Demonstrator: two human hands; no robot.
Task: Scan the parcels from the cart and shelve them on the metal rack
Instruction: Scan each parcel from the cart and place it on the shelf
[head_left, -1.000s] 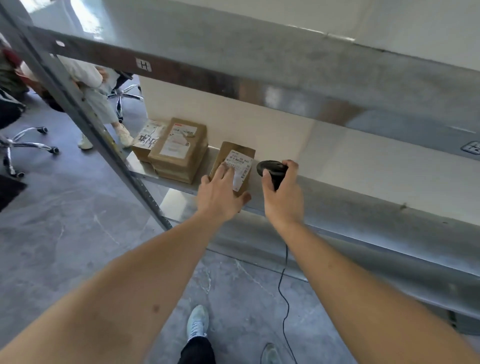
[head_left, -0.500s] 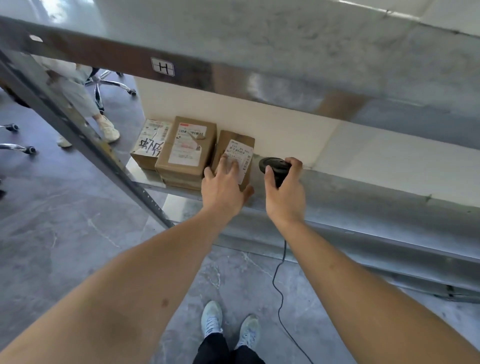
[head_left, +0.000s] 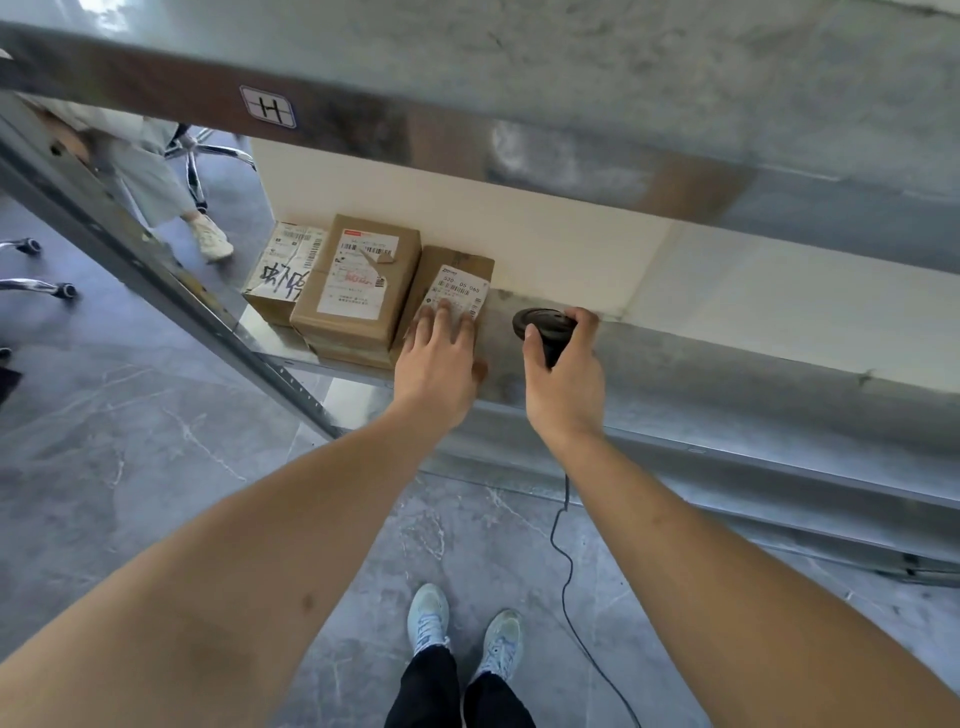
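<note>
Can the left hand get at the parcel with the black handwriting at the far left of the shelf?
Probably yes. The left hand rests on the rightmost parcel, holding nothing. The handwritten parcel sits two boxes left with its top and front uncovered; only the taller middle parcel stands between.

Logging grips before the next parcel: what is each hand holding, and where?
Right hand grips the black corded handheld scanner by its handle. Left hand holds nothing; its straight fingers rest on the small brown labelled cardboard parcel.
</note>
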